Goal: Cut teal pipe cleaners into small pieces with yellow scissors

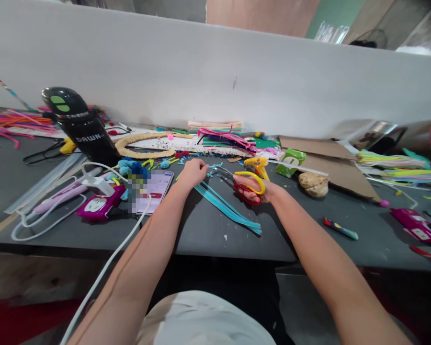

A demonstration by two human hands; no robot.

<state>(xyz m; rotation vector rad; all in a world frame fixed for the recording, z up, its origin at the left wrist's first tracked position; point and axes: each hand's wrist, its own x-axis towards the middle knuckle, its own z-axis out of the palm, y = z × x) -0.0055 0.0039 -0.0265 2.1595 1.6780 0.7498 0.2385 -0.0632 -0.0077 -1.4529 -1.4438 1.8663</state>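
My left hand (193, 172) is closed in a pinch on the far end of several light blue pipe cleaners (230, 208), which trail back across the dark table (201, 230) toward me. My right hand (255, 188) grips scissors (244, 184) with yellow and red handles. The scissor blades point left toward the pinched ends, close to my left fingers. Small blue cuttings lie around the blades.
A phone (153, 191) with a white cable lies left of my left hand, beside a magenta device (99, 206) and a black bottle (82, 127). Behind are a yellow glue gun (258, 166), pipe cleaner piles (224, 135), cardboard (330, 165), a stone (313, 184) and a white wall.
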